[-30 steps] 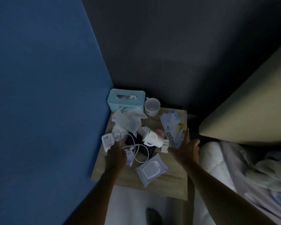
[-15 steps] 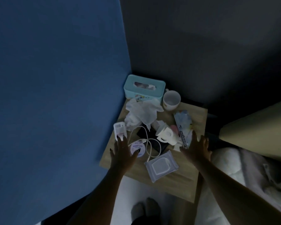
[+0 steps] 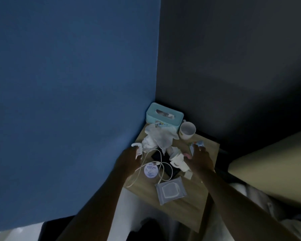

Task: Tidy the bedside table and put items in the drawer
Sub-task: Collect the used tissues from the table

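Note:
The wooden bedside table (image 3: pixel 182 207) stands in the corner, cluttered. My left hand (image 3: pixel 129 160) curls its fingers round a white charger plug (image 3: pixel 136 147) at the table's left edge; its white cable (image 3: pixel 161 165) loops over a black phone (image 3: pixel 164 160) and a round white label (image 3: pixel 150 170). My right hand (image 3: pixel 201 160) lies over a blue patterned packet (image 3: pixel 199 143), hiding most of it; its grip cannot be made out. A white pump-like object (image 3: pixel 177 160) sits between my hands. No drawer is in view.
At the back stand a teal tissue box (image 3: pixel 164 117) and a white mug (image 3: pixel 188 132), with crumpled tissues (image 3: pixel 158 139) in front. A wipes pack (image 3: pixel 170 189) lies near the front edge. Blue wall (image 3: pixel 68 101) on the left, beige headboard (image 3: pixel 276 171) and bedding on the right.
My left hand moved forward from the round label and closed round the charger plug. My right hand slid forward onto the blue packet. The camera view shifted, so the table now sits lower and further right.

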A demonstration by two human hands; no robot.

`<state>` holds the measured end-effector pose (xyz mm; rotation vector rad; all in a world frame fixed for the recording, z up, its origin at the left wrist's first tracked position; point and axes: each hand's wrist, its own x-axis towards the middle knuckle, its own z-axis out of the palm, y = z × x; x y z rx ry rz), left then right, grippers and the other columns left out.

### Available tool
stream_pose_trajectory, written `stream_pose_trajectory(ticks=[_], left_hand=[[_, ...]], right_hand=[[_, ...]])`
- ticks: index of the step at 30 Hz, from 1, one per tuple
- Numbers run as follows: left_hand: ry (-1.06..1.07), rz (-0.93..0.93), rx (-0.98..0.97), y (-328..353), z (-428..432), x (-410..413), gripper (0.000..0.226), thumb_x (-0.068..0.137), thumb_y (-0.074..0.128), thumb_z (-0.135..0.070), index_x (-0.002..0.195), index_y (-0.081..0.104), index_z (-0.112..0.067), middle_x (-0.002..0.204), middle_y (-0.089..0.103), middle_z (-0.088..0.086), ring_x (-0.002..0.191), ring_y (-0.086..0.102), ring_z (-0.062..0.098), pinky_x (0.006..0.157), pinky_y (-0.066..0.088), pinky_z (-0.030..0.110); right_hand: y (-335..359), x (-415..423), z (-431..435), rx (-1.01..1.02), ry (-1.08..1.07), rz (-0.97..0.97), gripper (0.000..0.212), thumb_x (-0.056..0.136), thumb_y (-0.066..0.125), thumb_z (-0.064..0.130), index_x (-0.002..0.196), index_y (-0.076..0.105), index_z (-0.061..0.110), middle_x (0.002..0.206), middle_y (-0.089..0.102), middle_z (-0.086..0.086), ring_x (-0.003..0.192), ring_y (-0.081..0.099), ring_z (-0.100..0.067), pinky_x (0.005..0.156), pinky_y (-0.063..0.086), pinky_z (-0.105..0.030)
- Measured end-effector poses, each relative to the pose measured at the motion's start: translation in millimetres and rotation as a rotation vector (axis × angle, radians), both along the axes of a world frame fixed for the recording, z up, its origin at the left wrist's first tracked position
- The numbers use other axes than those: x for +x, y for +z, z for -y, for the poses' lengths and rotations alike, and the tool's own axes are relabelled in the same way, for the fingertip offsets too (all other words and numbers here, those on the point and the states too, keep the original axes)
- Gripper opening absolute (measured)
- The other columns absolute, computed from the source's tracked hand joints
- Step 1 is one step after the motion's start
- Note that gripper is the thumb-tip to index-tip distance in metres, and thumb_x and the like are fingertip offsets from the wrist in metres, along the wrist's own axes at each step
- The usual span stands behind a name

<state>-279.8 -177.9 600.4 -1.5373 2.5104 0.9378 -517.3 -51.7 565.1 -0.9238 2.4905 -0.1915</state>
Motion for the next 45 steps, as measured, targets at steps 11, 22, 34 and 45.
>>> stream_pose_trajectory(ticks=[11,22,34,45], left_hand=[[0.120,-0.137,-0.058,-24,-44,-34,0.037,0.098,0.044,-0.024,0.130,0.052,-0.007,0.132,0.058,0.014,0.122,0.053,0.027,0.101,0.037,0.032],[0.226,-0.116,-0.239,-71,-133,-41,0.040,0.096,0.045,-0.020,0.132,0.049,-0.005,0.132,0.055,0.021,0.120,0.053,0.034,0.096,0.041,0.036],[0.353,-0.139,-0.333,-84,-246,-63,0.048,0.095,0.048,-0.024,0.139,0.040,-0.007,0.138,0.049,0.020,0.125,0.048,0.036,0.098,0.041,0.038],[0.318,-0.106,-0.359,-88,-135,-84,0.076,0.086,0.060,-0.037,0.147,0.024,-0.012,0.150,0.033,0.016,0.136,0.034,0.039,0.112,0.031,0.044]], right_hand=[[-19,-9,-1,-0.189,0.204,-0.030,0.042,0.086,0.059,0.030,0.122,0.051,0.011,0.127,0.055,-0.013,0.120,0.051,-0.029,0.096,0.043,-0.036],[-71,-14,-36,-0.383,0.383,-0.018,0.055,0.083,0.063,0.035,0.131,0.046,0.014,0.129,0.052,-0.017,0.119,0.050,-0.035,0.093,0.046,-0.039],[-95,-27,-129,-0.531,0.421,0.066,0.060,0.075,0.071,0.031,0.128,0.050,0.014,0.123,0.056,-0.016,0.114,0.053,-0.034,0.088,0.048,-0.039],[-95,-38,-48,-0.582,0.471,0.199,0.090,0.070,0.079,0.037,0.144,0.030,0.023,0.142,0.040,-0.012,0.132,0.038,-0.032,0.106,0.038,-0.042]])
